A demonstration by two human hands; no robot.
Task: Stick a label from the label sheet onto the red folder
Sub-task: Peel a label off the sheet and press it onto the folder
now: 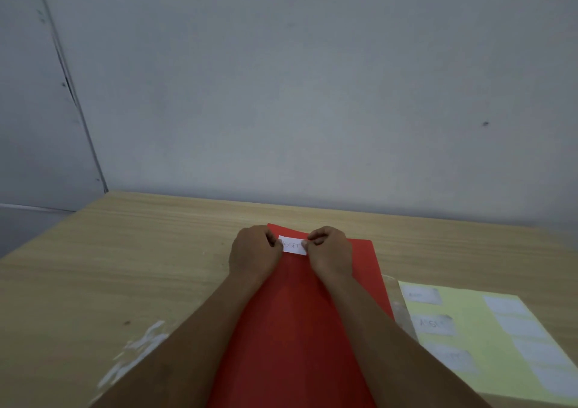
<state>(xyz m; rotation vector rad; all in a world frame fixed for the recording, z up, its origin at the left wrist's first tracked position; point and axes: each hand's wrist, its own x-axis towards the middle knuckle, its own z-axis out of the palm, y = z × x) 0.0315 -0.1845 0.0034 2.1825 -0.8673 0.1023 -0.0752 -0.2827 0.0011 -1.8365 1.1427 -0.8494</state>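
The red folder [297, 313] lies flat on the wooden table, running from the near edge toward the wall. A small white label [293, 245] with handwriting sits near the folder's far end. My left hand [255, 251] pinches the label's left end and my right hand [328, 249] pinches its right end, fingers curled. Whether the label touches the folder surface I cannot tell. The pale yellow label sheet [488, 342], with several white labels on it, lies to the right of the folder.
The wooden table [131, 267] ends at a grey wall [312, 94] just beyond the folder. White scuff marks [137, 354] mark the table's near left. A clear plastic strip [402, 310] lies between folder and label sheet.
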